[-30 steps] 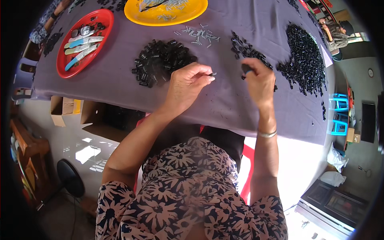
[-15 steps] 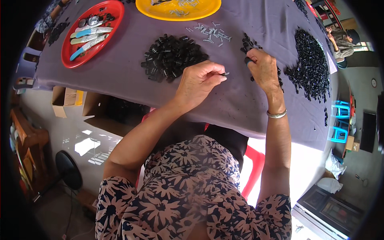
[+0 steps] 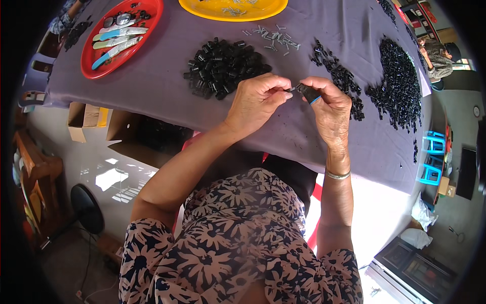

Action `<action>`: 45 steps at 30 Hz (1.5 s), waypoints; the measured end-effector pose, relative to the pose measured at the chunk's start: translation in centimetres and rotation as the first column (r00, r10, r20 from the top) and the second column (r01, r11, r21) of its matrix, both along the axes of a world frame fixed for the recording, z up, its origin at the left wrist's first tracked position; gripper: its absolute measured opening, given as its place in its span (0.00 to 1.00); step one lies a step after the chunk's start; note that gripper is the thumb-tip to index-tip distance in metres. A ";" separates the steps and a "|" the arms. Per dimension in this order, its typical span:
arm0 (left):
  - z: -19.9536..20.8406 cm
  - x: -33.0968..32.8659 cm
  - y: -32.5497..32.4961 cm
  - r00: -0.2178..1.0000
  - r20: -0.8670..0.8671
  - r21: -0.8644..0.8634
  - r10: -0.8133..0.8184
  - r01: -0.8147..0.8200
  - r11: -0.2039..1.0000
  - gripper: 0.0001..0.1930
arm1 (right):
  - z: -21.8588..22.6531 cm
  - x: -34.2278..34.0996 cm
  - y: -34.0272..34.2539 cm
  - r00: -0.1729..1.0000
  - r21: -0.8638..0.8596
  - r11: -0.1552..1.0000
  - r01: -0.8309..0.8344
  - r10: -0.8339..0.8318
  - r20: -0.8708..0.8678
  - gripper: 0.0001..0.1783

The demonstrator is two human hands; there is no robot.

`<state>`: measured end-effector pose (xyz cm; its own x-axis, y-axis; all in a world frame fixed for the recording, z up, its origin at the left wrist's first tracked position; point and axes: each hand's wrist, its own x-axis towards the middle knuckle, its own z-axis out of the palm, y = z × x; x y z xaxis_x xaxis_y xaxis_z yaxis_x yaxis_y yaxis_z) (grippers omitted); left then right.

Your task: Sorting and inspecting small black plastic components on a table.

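My left hand (image 3: 257, 104) pinches a small thin piece (image 3: 290, 90), silver at its tip, between thumb and forefinger. Close by on its right, my right hand (image 3: 333, 111) has thumb and forefinger drawn together around a tiny dark piece (image 3: 299, 87), too small to name. A black cover with a blue edge (image 3: 311, 95) wraps the right thumb. Beyond my left hand lies a heap of black cylindrical parts (image 3: 223, 66). Silver pins (image 3: 276, 38) are scattered behind it. Small black pieces (image 3: 338, 73) spread past my right hand, with a larger pile (image 3: 397, 83) farther right.
On the purple tablecloth (image 3: 152, 99), a red tray (image 3: 87, 71) holds glasses and blue and white handled tools. A yellow tray (image 3: 238, 18) sits at the far edge. An open cardboard box (image 3: 117, 124) stands below the table's left front. Another person (image 3: 436, 60) is at the far right.
My right hand has come back from the small black pieces toward my left hand, and now pinches a tiny dark piece. The left hand has stayed nearly in place.
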<state>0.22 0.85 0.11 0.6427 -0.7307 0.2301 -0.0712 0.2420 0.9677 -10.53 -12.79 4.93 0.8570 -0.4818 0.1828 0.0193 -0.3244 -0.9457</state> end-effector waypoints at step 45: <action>0.4 0.5 0.3 0.986 -0.064 0.004 -0.157 0.157 0.988 0.22 | -0.7 -0.1 0.2 0.998 -0.120 0.991 -0.057 0.056 -0.006 0.11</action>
<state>0.73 1.15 0.53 0.5330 -0.8256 0.1854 0.0284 0.2365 0.9712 -10.64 -12.55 4.19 0.8828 -0.4074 0.2338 0.0380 -0.4341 -0.9001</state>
